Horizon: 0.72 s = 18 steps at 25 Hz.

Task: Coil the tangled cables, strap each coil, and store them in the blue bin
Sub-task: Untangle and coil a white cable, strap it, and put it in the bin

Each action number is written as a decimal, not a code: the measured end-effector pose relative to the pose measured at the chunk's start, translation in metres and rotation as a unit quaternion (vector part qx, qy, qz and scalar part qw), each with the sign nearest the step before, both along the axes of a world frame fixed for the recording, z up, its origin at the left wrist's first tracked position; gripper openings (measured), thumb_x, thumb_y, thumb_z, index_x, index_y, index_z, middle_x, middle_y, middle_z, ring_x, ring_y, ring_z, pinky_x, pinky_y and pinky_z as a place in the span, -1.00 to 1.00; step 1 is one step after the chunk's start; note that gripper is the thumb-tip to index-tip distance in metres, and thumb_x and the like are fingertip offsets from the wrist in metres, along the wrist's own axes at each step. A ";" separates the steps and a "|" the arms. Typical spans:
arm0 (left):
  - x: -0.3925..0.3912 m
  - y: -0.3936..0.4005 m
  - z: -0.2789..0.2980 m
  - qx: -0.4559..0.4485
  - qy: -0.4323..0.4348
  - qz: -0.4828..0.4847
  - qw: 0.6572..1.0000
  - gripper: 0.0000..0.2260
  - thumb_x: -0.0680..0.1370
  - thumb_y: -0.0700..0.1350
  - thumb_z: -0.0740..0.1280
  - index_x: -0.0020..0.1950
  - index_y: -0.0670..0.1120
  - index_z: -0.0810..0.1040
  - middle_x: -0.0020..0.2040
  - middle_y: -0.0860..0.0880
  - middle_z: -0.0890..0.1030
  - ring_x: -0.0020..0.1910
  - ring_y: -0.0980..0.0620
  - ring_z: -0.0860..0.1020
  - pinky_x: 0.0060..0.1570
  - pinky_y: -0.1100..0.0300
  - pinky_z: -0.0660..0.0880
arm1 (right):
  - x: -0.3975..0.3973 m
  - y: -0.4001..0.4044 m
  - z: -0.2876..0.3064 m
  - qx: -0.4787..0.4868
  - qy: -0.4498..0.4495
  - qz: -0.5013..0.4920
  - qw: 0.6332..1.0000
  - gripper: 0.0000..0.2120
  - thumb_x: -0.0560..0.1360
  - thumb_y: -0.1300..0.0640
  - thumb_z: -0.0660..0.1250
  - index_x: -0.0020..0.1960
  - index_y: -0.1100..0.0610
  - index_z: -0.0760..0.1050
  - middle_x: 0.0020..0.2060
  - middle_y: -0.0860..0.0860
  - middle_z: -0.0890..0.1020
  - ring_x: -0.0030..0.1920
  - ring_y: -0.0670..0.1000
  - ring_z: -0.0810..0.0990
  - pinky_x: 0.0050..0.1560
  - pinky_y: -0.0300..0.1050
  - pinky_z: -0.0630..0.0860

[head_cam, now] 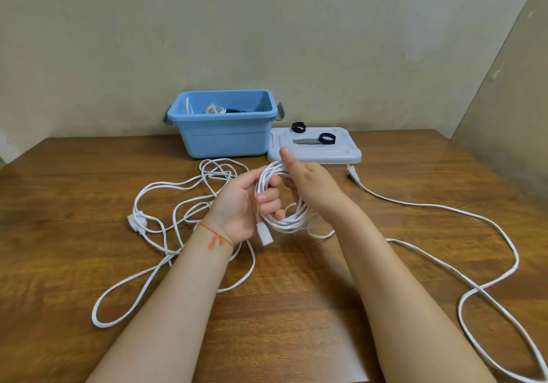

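Coil: white cable coil (281,201) held upright above the table (296,308), between the two hands, its ring facing roughly left-right across the person.
Left hand: left hand (243,204) has its fingers curled through the ring and grips the left side of the bundle; a white connector end (264,234) hangs just below the palm.
Right hand: right hand (308,183) wraps over the top right of the coil, thumb raised; its fingertips are hidden behind the loops, so how tightly it pinches cannot be told.
Loose run: the uncoiled length (444,249) leaves the bottom of the coil and trails rightwards over the table, swinging far to the right edge and back up to a two-pin plug (353,173) near the lid.
Key relation: the free cable lies on the right-hand side, so that hand is the nearer one to gather the next loop while the left one keeps the ring steady.
Second cable: another tangled white cable (178,213) lies on the table to the left, under and beyond the left forearm, untouched.
Straps: two black straps (314,135) rest on the grey lid (341,154), just beyond the hands.
Bin: blue bin (225,136) stands open at the back, left of the lid, with some coiled cables already inside.
Stage: judged mid-coiling; strapping not yet begun.
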<state>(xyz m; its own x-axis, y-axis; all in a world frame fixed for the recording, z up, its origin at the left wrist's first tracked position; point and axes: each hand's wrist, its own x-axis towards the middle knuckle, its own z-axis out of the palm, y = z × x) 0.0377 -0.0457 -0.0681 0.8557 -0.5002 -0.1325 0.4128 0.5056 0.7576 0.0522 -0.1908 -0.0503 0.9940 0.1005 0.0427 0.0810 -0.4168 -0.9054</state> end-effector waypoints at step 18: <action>0.024 0.024 -0.008 0.015 0.106 0.274 0.956 -0.52 0.68 0.13 0.11 -0.42 -0.01 0.30 -0.59 0.06 0.20 -0.64 0.11 0.15 -0.57 0.26 0.19 | 0.018 -0.044 -0.009 -0.130 0.037 -0.070 0.988 -0.85 0.51 0.11 0.37 -0.23 0.09 0.56 -0.37 -0.07 0.58 -0.28 -0.03 0.55 -0.31 -0.19 0.44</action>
<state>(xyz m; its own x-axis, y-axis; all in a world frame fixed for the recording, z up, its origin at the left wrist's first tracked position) 0.0613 -0.0213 -0.0757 0.9405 0.0223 -0.3390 0.2381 0.6686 0.7045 0.0704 -0.2351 -0.0596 0.9984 -0.0406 -0.0391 -0.0560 -0.6384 -0.7677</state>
